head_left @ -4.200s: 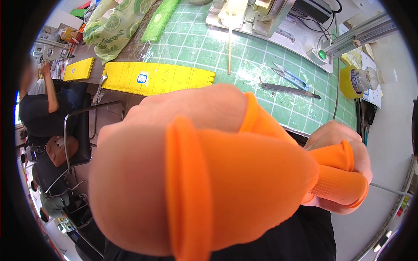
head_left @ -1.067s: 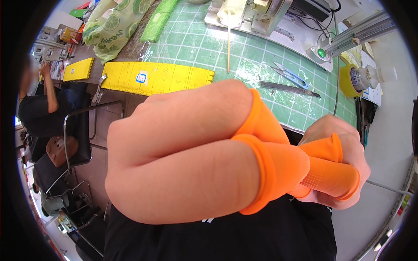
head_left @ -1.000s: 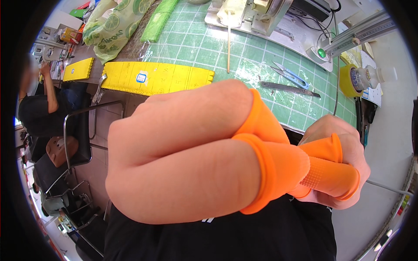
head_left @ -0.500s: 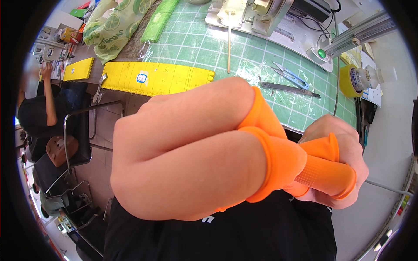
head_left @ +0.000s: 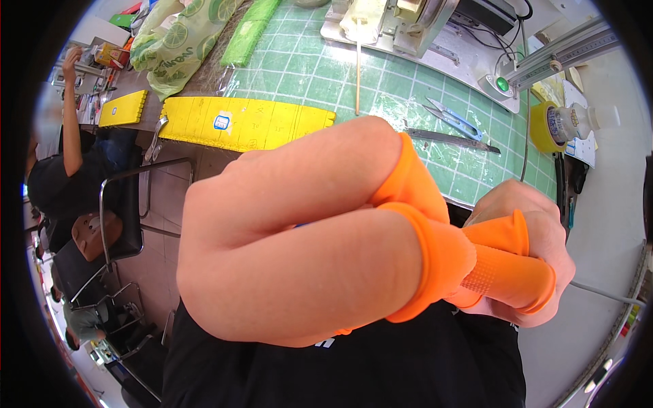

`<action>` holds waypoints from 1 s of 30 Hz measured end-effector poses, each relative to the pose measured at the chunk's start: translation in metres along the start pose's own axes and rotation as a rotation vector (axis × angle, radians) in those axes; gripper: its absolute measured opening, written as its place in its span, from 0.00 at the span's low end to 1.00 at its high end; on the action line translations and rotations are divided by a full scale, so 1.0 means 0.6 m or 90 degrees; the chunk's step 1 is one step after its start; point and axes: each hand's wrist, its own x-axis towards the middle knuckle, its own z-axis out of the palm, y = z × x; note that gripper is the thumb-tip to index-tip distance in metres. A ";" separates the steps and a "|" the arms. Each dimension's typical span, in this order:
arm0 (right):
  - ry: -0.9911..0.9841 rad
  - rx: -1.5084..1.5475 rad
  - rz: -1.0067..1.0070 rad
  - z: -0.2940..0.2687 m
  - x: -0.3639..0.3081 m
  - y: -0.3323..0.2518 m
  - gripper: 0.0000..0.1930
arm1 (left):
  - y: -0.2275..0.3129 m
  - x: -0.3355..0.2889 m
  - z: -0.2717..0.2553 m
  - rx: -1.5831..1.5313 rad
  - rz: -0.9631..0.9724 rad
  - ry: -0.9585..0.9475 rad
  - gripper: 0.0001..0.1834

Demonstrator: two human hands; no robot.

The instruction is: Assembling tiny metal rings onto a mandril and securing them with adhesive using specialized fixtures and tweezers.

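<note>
My left hand (head_left: 292, 251) fills the middle of the view, very close, its bent fingers pointing right. Orange finger cots (head_left: 428, 258) cover its thumb and finger tips, which are pressed together. My right hand (head_left: 551, 231) comes in at the right, also with orange finger cots (head_left: 513, 272), its covered tips meeting those of the left. Whatever lies between the fingertips is hidden. A tiny speck of blue shows in the gap between the left thumb and finger; I cannot tell what it is.
Beyond the hands lies a green cutting mat (head_left: 299, 75) with a yellow numbered strip (head_left: 252, 122), blue-handled snips (head_left: 456, 121), a dark flat blade (head_left: 452, 139) and a thin wooden stick (head_left: 358, 75). A metal machine (head_left: 408, 27) stands behind. Bottles (head_left: 571, 122) are at right, chairs (head_left: 143, 204) at left.
My left hand has shifted slightly to the right and the gap between its thumb and finger has opened a little. At far left, another person's arm has risen.
</note>
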 end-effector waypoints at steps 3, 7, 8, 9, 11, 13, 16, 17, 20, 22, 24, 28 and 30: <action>-0.006 0.001 -0.004 -0.002 0.001 -0.001 0.18 | -0.014 0.007 -0.003 0.056 0.086 -0.066 0.11; -0.014 0.000 -0.008 -0.004 0.002 0.001 0.17 | -0.022 0.001 0.008 0.039 0.097 -0.010 0.12; -0.016 0.001 -0.009 -0.004 0.002 0.001 0.17 | -0.024 -0.002 0.010 0.035 0.099 0.004 0.12; -0.016 0.000 -0.009 -0.004 0.002 0.002 0.17 | -0.025 -0.003 0.013 0.031 0.102 0.018 0.12; -0.010 0.007 -0.022 -0.004 0.001 0.004 0.16 | -0.028 -0.007 0.017 0.022 0.108 0.046 0.12; -0.014 0.009 -0.021 -0.005 0.002 0.004 0.16 | -0.028 -0.010 0.020 0.015 0.112 0.075 0.13; -0.015 0.017 -0.012 -0.003 0.001 0.002 0.16 | -0.025 -0.009 0.023 -0.029 0.098 0.102 0.13; -0.011 0.023 -0.004 -0.002 0.001 0.001 0.16 | -0.022 -0.009 0.023 -0.069 0.081 0.113 0.13; -0.028 0.011 0.002 -0.001 0.003 -0.001 0.16 | -0.002 -0.014 0.018 0.040 0.029 0.108 0.14; -0.022 0.013 0.006 -0.008 0.001 -0.001 0.16 | 0.003 -0.007 0.022 0.041 0.029 0.109 0.14; -0.019 0.010 0.009 -0.010 0.000 -0.001 0.16 | 0.004 -0.005 0.025 0.036 0.033 0.117 0.14; -0.024 0.020 0.003 -0.007 0.000 -0.001 0.16 | -0.007 -0.009 0.041 -0.004 0.051 0.169 0.14; -0.023 0.026 0.010 -0.007 0.006 0.003 0.16 | -0.019 -0.011 0.063 -0.068 0.077 0.246 0.14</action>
